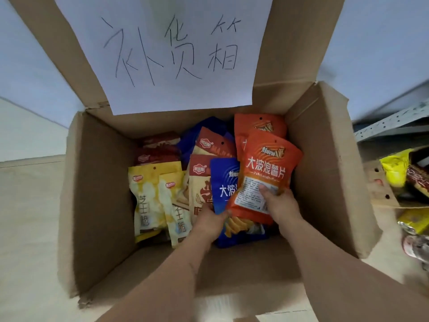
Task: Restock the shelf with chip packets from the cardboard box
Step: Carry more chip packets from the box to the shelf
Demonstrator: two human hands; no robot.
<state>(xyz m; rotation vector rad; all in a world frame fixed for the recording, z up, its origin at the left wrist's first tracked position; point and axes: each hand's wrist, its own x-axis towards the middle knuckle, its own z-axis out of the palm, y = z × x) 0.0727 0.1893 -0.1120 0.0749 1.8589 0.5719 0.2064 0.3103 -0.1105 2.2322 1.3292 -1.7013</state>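
Orange packet held at its lower edge inside the box

Orange packet (pixel 267 175) is pinched at its lower part by the right hand (pixel 282 203), thumb on the printed back label and the other fingers hidden behind the film; its upper part leans free over a second orange packet (pixel 258 125). The left hand (pixel 210 220) is closed on the lower edge of the blue packet (pixel 226 182) lying just beside and partly beneath the orange one. Both sit inside the box (pixel 102 182), next to yellow packets (pixel 148 198) and red-and-cream ones (pixel 200 180). The shelf (pixel 392 123) shows at the right edge, with further snacks (pixel 394 170) below it. Judged from the puffed, glossy film, each packet is light, air-filled and soft, its contents brittle, its surface likely slick. Hold is best taken at a flat sealed edge, top or bottom, with gentle pressure; squeezing the middle would risk crushing the chips
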